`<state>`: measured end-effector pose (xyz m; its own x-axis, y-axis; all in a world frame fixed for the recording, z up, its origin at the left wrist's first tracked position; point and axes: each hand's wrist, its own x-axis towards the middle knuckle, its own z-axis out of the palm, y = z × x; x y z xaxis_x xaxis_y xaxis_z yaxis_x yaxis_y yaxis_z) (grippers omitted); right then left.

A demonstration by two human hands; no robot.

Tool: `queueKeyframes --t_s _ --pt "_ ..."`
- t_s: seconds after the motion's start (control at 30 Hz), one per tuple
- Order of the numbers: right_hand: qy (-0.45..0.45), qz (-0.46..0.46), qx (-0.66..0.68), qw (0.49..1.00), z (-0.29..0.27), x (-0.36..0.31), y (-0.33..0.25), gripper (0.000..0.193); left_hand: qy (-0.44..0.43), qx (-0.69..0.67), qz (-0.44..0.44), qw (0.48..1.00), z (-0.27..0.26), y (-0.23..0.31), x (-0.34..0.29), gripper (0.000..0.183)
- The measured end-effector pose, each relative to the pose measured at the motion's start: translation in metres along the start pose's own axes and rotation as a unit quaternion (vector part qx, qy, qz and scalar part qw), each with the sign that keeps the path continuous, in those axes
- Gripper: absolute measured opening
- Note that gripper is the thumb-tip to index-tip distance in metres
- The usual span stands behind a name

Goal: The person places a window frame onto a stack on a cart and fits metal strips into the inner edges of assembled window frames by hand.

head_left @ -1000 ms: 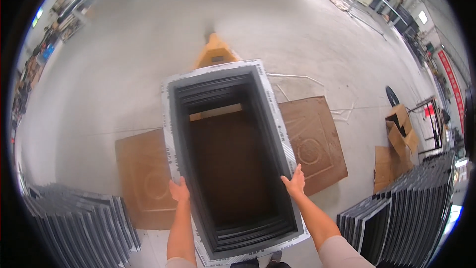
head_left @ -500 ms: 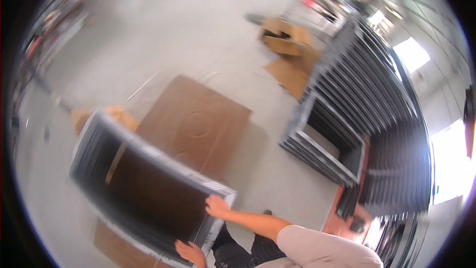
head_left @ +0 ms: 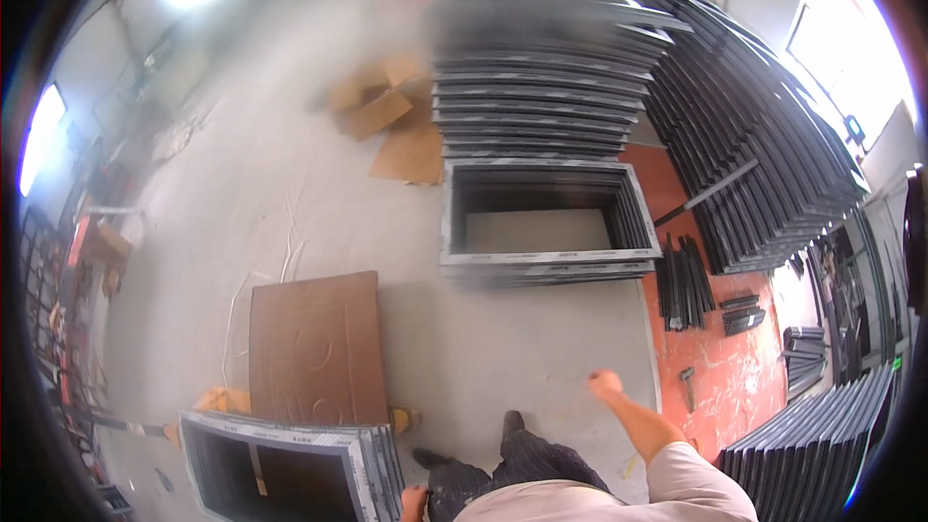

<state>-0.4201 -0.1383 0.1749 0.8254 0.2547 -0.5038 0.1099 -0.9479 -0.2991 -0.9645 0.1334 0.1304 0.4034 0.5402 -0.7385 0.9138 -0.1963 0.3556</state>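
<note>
My right hand (head_left: pixel 605 384) is raised over the grey floor in front of me, its fingers curled in with nothing visible in them. Low in the view, my left hand (head_left: pixel 414 501) hangs beside the corner of a stack of dark rectangular frames (head_left: pixel 372 459). Its fingers are too small and partly hidden to read, and I cannot tell whether it touches the frames. Pale printed film covers the frames' edges. Behind that stack lies a brown panel (head_left: pixel 319 348) with a round pressed mark.
Ahead, a short stack of frames (head_left: pixel 551 257) lies before a long row of dark frames (head_left: pixel 541 106). More frames (head_left: pixel 764 155) lean at the right. A hammer (head_left: pixel 687 389) and dark bars (head_left: pixel 684 280) lie on a red floor strip. Cardboard (head_left: pixel 406 150) lies farther off.
My view has turned right. My right hand has let go of the dark frame and moved away to the right. That frame now rests with the stack at lower left; my left hand is at its corner.
</note>
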Motion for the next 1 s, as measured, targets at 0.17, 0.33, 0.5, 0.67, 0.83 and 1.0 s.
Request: queueKeyframes --t_s 0.17,0.33,0.5,0.67,0.83,1.0 --pt "0.104 0.128 0.199 0.966 -0.047 0.013 0.141 0.020 0.075 -0.312 -0.057 0.945 -0.040 0.181 0.069 0.020" --pt "-0.022 0.170 0.198 0.965 0.044 0.030 0.248 0.017 0.000 -0.332 0.023 0.943 -0.055 0.361 0.099 0.020" --pt "-0.200 0.114 0.380 0.896 0.001 0.033 0.095 0.025 -0.022 -0.270 -0.011 0.963 -0.043 0.374 0.144 0.022" --pt "-0.146 0.017 0.285 0.947 -0.092 0.121 0.042 0.030 -0.069 -0.140 -0.033 0.987 -0.033 0.430 0.218 0.022" --pt "-0.115 -0.035 0.227 0.966 -0.189 0.204 0.035 0.041 -0.127 0.149 0.050 0.979 -0.054 0.438 0.338 0.021" --pt "0.026 0.124 0.386 0.914 -0.227 0.244 0.099 0.030 -0.030 -0.217 -0.078 0.973 -0.073 0.643 0.388 0.010"
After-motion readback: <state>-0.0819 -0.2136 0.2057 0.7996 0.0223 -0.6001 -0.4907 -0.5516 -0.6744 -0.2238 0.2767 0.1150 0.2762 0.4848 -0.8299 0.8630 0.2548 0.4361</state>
